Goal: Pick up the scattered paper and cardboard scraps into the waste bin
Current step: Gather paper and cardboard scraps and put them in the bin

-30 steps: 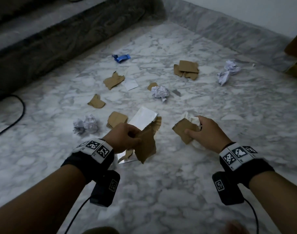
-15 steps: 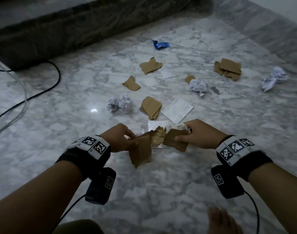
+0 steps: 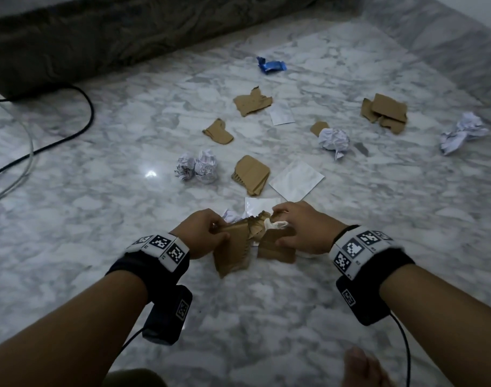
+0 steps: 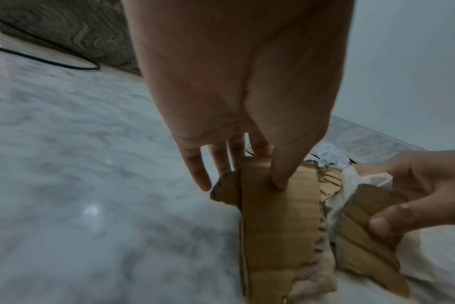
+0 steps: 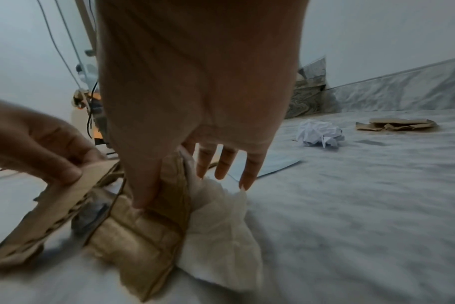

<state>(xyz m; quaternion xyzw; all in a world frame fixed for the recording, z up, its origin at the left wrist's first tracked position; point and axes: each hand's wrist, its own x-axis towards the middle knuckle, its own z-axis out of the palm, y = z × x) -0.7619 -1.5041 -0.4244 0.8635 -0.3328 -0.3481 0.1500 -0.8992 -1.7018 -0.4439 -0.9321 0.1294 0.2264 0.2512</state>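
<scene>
1. Whereas they were apart a second ago, the left hand (image 3: 203, 233), pinching a cardboard scrap (image 3: 233, 252), now meets the right hand (image 3: 303, 233), gripping cardboard and tissue (image 5: 221, 236).
2. Judged: scraps being bundled; waste bin unseen.

Scraps are lying scattered across the floor (image 3: 350, 275) ahead of me; a cardboard stack (image 3: 385, 112) is sitting toward the far right edge, cables (image 3: 57, 141) trailing left.

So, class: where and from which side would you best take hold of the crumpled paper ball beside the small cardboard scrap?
Come from above and close fingers round the crumpled paper ball's middle: it is rounded and free-standing, with bare marble floor on its near side.
</scene>
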